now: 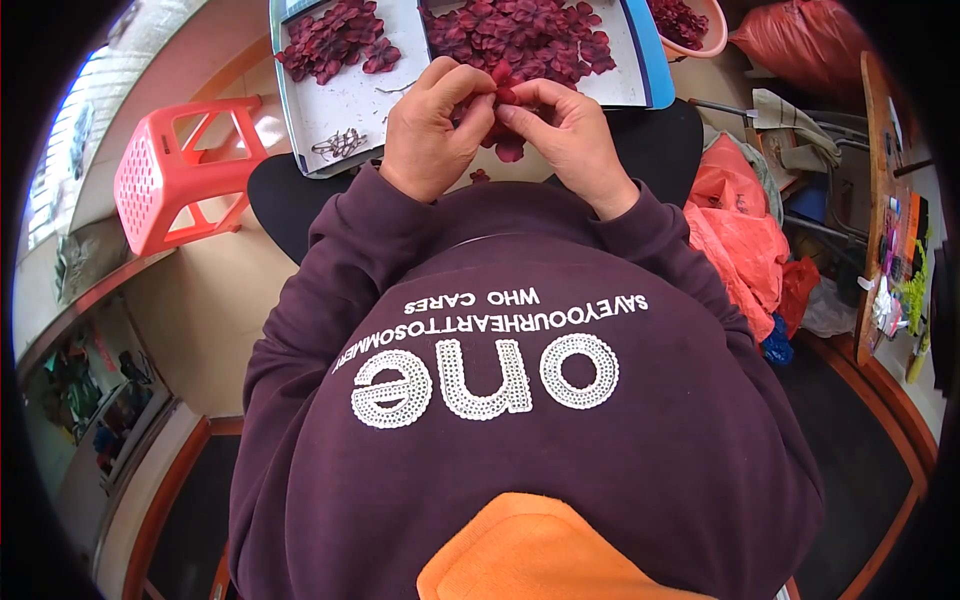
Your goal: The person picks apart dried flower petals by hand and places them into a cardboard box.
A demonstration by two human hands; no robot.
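Note:
My left hand (432, 132) and my right hand (572, 138) meet above my lap, thumbs and fingertips pinched together on a dark red fabric flower (510, 148). Some of its petals hang below my fingers and a brighter red bit sticks up between them; the exact grip point is partly hidden. Just beyond is a shallow tray (318, 108) with a blue rim. A pile of loose red petal pieces (335, 38) lies in its left section, and a larger pile (520, 40) fills the right. Near the tray's front left corner rests a small bundle of thin dark wire-like pieces (340, 144).
A pink plastic stool (165, 180) stands at left. At upper right are a pink bowl (712, 30) of red petals and a red plastic bag (805, 45). More red bags (735, 225) lie beside my right arm, near a metal-framed chair (830, 225). A small petal piece (480, 176) lies near my lap.

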